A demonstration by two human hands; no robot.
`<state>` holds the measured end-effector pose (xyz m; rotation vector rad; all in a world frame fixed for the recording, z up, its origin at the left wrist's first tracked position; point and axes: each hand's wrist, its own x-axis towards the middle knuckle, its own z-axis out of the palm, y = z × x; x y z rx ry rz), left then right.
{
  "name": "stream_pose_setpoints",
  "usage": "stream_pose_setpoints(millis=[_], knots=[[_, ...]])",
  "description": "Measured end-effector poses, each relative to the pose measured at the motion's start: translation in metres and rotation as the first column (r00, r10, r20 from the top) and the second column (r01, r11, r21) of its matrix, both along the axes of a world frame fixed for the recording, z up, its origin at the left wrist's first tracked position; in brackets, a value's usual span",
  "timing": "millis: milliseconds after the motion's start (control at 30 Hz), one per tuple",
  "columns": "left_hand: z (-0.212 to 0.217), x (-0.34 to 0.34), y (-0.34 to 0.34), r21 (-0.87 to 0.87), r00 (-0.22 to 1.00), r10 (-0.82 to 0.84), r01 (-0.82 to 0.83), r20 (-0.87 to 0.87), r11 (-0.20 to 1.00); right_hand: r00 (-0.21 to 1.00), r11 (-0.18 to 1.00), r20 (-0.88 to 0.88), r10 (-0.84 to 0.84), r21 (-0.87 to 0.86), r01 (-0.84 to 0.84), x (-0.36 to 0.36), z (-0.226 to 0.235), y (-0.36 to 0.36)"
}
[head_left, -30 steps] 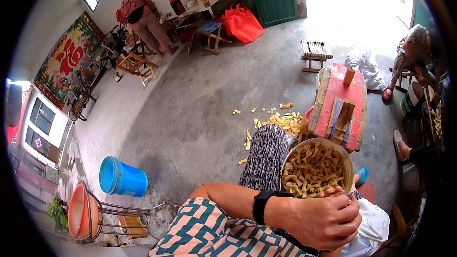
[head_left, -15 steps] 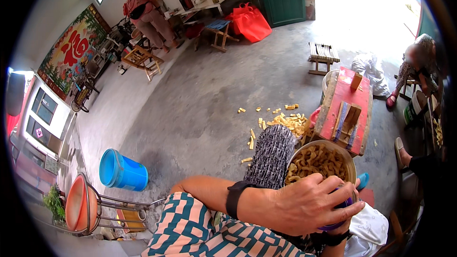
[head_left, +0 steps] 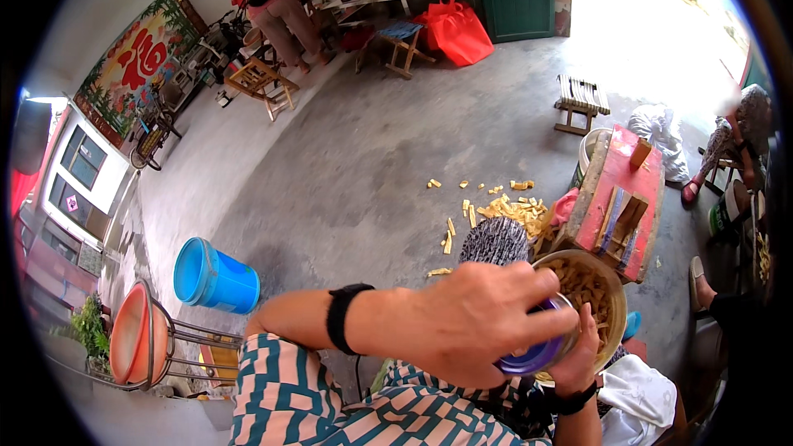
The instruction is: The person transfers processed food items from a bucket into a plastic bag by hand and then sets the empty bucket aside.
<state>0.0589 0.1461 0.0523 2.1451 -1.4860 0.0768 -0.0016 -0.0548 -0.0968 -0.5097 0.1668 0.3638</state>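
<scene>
My left hand [head_left: 483, 326], with a black band on its wrist, arches over a round purple-rimmed container [head_left: 522, 363] and grips it from above. My right hand [head_left: 581, 357] is partly hidden behind it and cups the container from the right. The container is tilted, and what is inside is covered by my fingers. Just beyond my hands stands a pale bucket [head_left: 619, 301] holding brown curled strips [head_left: 582, 282].
A red-topped wooden bench [head_left: 615, 165] carries a wooden block tool [head_left: 621, 221]. Yellow cut pieces [head_left: 520, 213] lie on the floor by a dark knitted covering [head_left: 496, 241]. A blue bucket [head_left: 216, 275] stands left. One person [head_left: 281, 12] bends at the back; another [head_left: 738, 128] sits right.
My hands have moved left, away from over the bucket, with the container between them. More of my right palm and of the strips shows. The view has shifted slightly.
</scene>
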Motion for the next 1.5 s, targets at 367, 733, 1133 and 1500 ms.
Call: stream_pose_setpoints(millis=[367, 733, 1133, 1500], knots=[[-0.008, 0.033, 0.096, 0.233, 0.860, 0.510, -0.501, 0.021, 0.834, 0.972, 0.978, 0.121, 0.202, -0.083, -0.193, 0.022, -0.022, 0.018], [-0.191, 0.072, 0.224, 0.332, 0.362, 0.885, -0.906, 0.292, 0.261, 0.983, 0.987, 0.164, 0.085, -0.150, -0.060, 0.003, -0.020, -0.027], [-0.359, 0.006, 0.311, 0.640, -0.086, 0.980, -0.747, 0.177, -0.181, 1.000, 0.947, 0.010, -0.009, -0.322, 0.012, 0.016, -0.021, -0.010], [-0.397, -0.093, 0.334, 0.756, -0.339, 0.913, -0.530, 0.227, -0.385, 0.997, 0.943, -0.048, 0.057, -0.325, -0.069, 0.034, -0.024, 0.006]])
